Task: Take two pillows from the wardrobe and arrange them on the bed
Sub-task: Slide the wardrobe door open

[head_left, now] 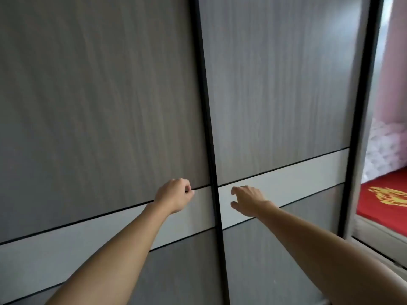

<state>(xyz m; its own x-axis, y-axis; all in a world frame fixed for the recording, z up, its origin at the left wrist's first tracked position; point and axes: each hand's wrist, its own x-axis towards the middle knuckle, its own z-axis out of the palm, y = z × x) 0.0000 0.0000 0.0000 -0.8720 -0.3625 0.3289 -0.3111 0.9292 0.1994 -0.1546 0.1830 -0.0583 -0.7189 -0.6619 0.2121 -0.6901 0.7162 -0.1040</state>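
Note:
A grey wood-grain wardrobe fills the view, its two sliding doors closed. The left door (99, 106) and the right door (282, 95) meet at a black vertical frame strip (209, 128). A pale horizontal band (286, 172) crosses both doors. My left hand (174, 195) is against the left door's band, fingers curled, just left of the strip. My right hand (246, 200) hovers at the right door's band with fingers apart, holding nothing. No pillows are visible. At the far right, the bed (385, 201) shows a red cover with a yellow pattern.
A pink curtain (394, 73) hangs at the far right beyond the wardrobe's end. White patterned bedding (383, 153) lies behind the red cover. The bed's pale frame (378, 234) sits close to the wardrobe's right edge.

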